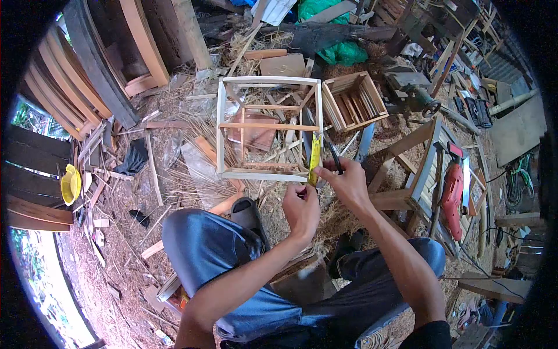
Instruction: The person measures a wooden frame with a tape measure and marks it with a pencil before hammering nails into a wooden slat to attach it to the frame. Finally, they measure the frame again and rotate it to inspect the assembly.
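A pale wooden frame (pixel 270 79) with a crossbar stands on the littered ground in front of my knees. Along its right side runs a yellow tape measure blade (pixel 315 157), stretched out from my left hand (pixel 302 212). The fingers of that hand are closed round the tape's case, which is mostly hidden. My right hand (pixel 347 179) is closed on a dark, thin tool (pixel 333 154), and its fingertips rest beside the yellow blade near the frame's lower right corner.
A wooden crate (pixel 375 99) is behind the frame at the right. A slatted wooden piece (pixel 415 186) carries a red power tool (pixel 452 198) with a cord. Curved boards (pixel 96 64) lean at the left, near a yellow bowl (pixel 71 185). Shavings and offcuts cover the ground.
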The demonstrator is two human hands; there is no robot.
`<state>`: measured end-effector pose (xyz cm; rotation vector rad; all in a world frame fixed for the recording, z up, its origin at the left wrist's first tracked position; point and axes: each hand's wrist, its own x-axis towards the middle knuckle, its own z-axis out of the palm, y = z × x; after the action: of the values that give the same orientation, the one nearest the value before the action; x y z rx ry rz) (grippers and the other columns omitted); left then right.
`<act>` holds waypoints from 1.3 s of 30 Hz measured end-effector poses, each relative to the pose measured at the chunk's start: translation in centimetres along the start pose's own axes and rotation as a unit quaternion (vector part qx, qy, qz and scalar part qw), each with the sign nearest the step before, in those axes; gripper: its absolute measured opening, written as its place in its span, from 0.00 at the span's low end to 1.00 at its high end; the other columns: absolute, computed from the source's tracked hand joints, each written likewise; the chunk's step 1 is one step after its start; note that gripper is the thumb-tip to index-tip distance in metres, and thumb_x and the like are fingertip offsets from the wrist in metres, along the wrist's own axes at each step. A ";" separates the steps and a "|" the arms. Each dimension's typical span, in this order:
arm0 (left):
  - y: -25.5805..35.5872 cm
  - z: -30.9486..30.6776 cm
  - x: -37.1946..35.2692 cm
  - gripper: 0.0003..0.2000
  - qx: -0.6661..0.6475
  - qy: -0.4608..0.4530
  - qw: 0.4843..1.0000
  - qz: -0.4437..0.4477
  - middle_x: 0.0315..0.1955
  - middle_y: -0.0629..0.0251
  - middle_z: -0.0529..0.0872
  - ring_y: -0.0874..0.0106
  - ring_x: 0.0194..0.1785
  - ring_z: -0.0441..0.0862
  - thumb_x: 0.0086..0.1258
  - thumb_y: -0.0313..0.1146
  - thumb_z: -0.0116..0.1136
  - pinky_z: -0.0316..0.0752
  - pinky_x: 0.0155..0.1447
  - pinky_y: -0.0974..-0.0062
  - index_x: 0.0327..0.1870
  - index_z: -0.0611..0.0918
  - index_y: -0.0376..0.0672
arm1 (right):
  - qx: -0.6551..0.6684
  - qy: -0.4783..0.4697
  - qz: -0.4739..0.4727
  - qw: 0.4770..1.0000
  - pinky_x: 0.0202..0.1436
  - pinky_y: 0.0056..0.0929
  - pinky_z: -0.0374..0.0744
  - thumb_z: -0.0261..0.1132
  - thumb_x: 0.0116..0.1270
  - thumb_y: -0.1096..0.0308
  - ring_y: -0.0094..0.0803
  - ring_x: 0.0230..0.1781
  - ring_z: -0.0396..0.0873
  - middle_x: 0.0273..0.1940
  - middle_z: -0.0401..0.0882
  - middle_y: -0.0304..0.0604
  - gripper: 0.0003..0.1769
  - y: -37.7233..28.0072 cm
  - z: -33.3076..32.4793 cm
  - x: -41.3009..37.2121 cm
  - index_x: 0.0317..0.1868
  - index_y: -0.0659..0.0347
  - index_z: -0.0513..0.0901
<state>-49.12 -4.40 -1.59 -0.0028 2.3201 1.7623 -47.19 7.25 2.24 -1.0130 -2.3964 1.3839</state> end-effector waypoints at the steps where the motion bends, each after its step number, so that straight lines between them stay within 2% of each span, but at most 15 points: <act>1: 0.1 0.0 -0.1 0.09 -0.010 -0.008 1.000 -0.017 0.21 0.59 0.79 0.70 0.26 0.75 0.64 0.31 0.58 0.69 0.33 0.68 0.30 0.76 0.33 | -0.016 -0.003 0.006 1.000 0.38 0.30 0.77 0.74 0.53 0.59 0.27 0.31 0.80 0.29 0.84 0.48 0.22 0.0 -0.1 -0.1 0.39 0.70 0.83; 17: 0.2 -0.2 0.2 0.12 -0.057 -0.042 0.994 -0.085 0.25 0.56 0.82 0.70 0.29 0.79 0.64 0.34 0.59 0.72 0.35 0.70 0.32 0.80 0.30 | -0.006 0.021 0.010 1.000 0.35 0.32 0.78 0.75 0.51 0.59 0.28 0.27 0.81 0.26 0.84 0.49 0.20 0.0 0.2 0.0 0.36 0.69 0.85; 19: 0.1 -0.2 0.3 0.11 -0.052 -0.051 0.994 -0.086 0.27 0.62 0.81 0.76 0.29 0.76 0.62 0.34 0.59 0.70 0.33 0.75 0.34 0.81 0.31 | -0.007 0.022 0.009 1.000 0.35 0.31 0.77 0.75 0.51 0.58 0.27 0.27 0.80 0.26 0.84 0.49 0.20 0.2 0.2 0.1 0.36 0.69 0.85; 26: -0.1 -0.3 0.2 0.12 -0.058 -0.056 0.995 -0.057 0.26 0.62 0.81 0.76 0.29 0.76 0.62 0.33 0.59 0.71 0.33 0.75 0.35 0.81 0.31 | -0.022 0.010 0.030 0.999 0.35 0.32 0.78 0.75 0.51 0.57 0.28 0.27 0.81 0.26 0.84 0.49 0.21 -0.1 0.0 0.2 0.37 0.68 0.85; 34: 0.5 -0.5 0.2 0.10 -0.074 -0.063 0.993 -0.071 0.30 0.63 0.82 0.76 0.34 0.76 0.63 0.32 0.58 0.71 0.40 0.75 0.35 0.81 0.32 | -0.016 0.015 0.043 0.999 0.36 0.31 0.78 0.75 0.51 0.57 0.29 0.28 0.82 0.27 0.84 0.49 0.21 0.0 0.0 0.2 0.37 0.67 0.86; 39: 0.5 -0.4 0.0 0.11 -0.078 -0.064 0.992 -0.080 0.31 0.62 0.82 0.75 0.34 0.76 0.65 0.34 0.58 0.71 0.41 0.74 0.36 0.81 0.32 | -0.015 0.009 0.036 0.999 0.36 0.31 0.78 0.75 0.51 0.56 0.29 0.28 0.82 0.26 0.84 0.48 0.21 0.0 0.0 0.2 0.37 0.67 0.86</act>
<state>-49.26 -4.68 -0.98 -0.0967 2.0300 1.8020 -47.33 7.42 2.20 -1.1258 -2.3972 1.3591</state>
